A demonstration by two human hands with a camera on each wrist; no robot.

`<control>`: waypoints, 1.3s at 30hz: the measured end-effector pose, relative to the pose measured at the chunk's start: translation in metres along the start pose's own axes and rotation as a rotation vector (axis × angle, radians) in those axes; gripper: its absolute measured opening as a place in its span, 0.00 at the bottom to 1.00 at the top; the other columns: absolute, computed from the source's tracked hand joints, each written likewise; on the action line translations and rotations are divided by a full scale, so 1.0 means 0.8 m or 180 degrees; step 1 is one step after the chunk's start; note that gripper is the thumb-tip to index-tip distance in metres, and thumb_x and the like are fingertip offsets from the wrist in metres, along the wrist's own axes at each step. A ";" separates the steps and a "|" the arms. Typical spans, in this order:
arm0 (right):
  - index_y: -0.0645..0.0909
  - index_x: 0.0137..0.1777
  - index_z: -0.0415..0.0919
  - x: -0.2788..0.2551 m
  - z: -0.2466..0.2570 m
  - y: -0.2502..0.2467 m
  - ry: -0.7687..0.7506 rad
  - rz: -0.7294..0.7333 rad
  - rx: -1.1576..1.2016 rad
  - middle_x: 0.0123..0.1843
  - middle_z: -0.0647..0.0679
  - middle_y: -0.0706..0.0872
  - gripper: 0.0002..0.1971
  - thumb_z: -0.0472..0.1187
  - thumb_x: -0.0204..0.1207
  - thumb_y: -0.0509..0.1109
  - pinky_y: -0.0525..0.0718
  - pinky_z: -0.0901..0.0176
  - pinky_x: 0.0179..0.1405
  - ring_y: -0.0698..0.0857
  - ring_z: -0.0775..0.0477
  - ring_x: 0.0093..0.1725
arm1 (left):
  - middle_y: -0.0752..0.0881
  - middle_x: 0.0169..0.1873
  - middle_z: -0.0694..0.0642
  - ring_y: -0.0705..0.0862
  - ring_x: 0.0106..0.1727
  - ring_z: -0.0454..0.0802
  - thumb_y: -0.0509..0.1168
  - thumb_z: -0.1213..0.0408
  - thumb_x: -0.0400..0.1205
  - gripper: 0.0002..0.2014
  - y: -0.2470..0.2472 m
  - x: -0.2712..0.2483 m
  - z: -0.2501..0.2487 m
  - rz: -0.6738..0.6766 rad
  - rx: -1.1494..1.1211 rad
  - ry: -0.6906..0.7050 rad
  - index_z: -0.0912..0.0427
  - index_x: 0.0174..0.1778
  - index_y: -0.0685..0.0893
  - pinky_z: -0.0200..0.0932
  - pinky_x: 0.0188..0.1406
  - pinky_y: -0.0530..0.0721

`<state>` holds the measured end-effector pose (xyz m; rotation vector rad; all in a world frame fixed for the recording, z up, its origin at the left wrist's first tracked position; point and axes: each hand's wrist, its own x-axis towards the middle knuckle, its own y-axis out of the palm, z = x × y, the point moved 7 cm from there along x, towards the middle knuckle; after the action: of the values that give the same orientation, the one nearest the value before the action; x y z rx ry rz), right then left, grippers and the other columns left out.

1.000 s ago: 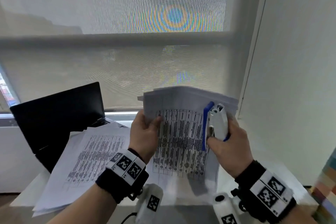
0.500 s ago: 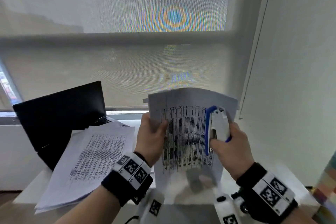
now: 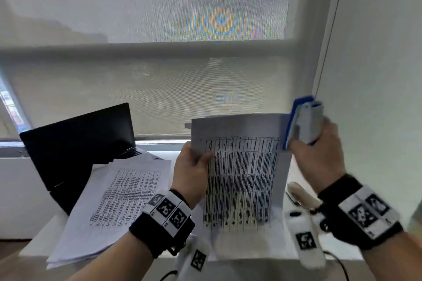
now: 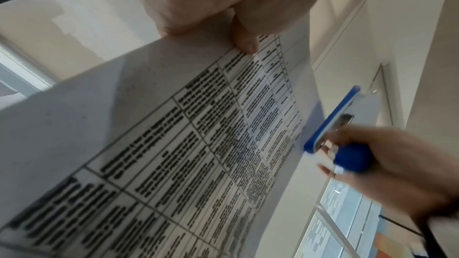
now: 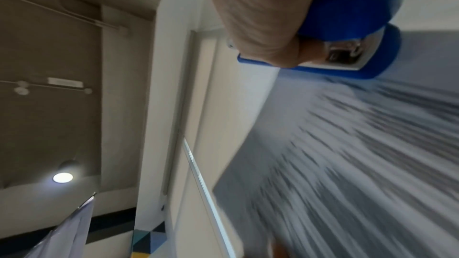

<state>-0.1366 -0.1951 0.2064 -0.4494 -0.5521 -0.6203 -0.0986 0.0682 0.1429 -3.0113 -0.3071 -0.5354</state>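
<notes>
With left hand (image 3: 190,175), pinches the printed sheets (image 3: 242,178) by their left edge, held upright. With right hand (image 3: 319,159), grips the blue-and-white stapler (image 3: 304,121) at the sheets' top right corner, long axis pointing up along that edge. Cannot tell whether the corner sits inside the mouth; probably calls for a squeeze there, right hand nearer.

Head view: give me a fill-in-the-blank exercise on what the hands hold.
The left hand pinches the printed white paper sheets by their ____ edge.
The right hand holds the blue and white plastic stapler at the sheets' top ____ corner.
A loose stack of printed papers lies beside an open black ____.
Missing words: left; right; laptop.
</notes>
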 end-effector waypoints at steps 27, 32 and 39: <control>0.74 0.51 0.45 0.017 0.120 0.098 -0.0924 0.0462 0.0501 0.34 0.56 0.80 0.28 0.70 0.68 0.59 0.83 0.41 0.40 0.83 0.43 0.37 | 0.90 0.49 0.55 0.88 0.52 0.54 0.65 0.57 0.75 0.15 0.042 -0.034 -0.007 0.0618 -0.0026 0.0053 0.58 0.56 0.77 0.63 0.56 0.84; 0.71 0.55 0.48 0.033 0.103 0.115 -0.0701 0.0768 0.0720 0.38 0.55 0.82 0.17 0.59 0.77 0.66 0.84 0.55 0.36 0.84 0.54 0.35 | 0.91 0.45 0.51 0.90 0.43 0.43 0.63 0.75 0.83 0.10 0.031 -0.014 0.017 0.0427 -0.0123 -0.0348 0.55 0.52 0.80 0.42 0.44 0.88; 0.74 0.55 0.41 0.069 0.009 0.095 0.0204 0.0588 0.0329 0.39 0.52 0.80 0.16 0.53 0.80 0.66 0.75 0.59 0.39 0.79 0.50 0.37 | 0.90 0.36 0.55 0.87 0.37 0.48 0.70 0.71 0.78 0.04 -0.060 0.037 0.065 0.0084 0.0905 -0.0555 0.66 0.47 0.87 0.32 0.30 0.82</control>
<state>-0.0519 -0.1588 0.2279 -0.3770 -0.4734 -0.4258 -0.0640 0.1258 0.1062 -2.7829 -0.3222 -0.2055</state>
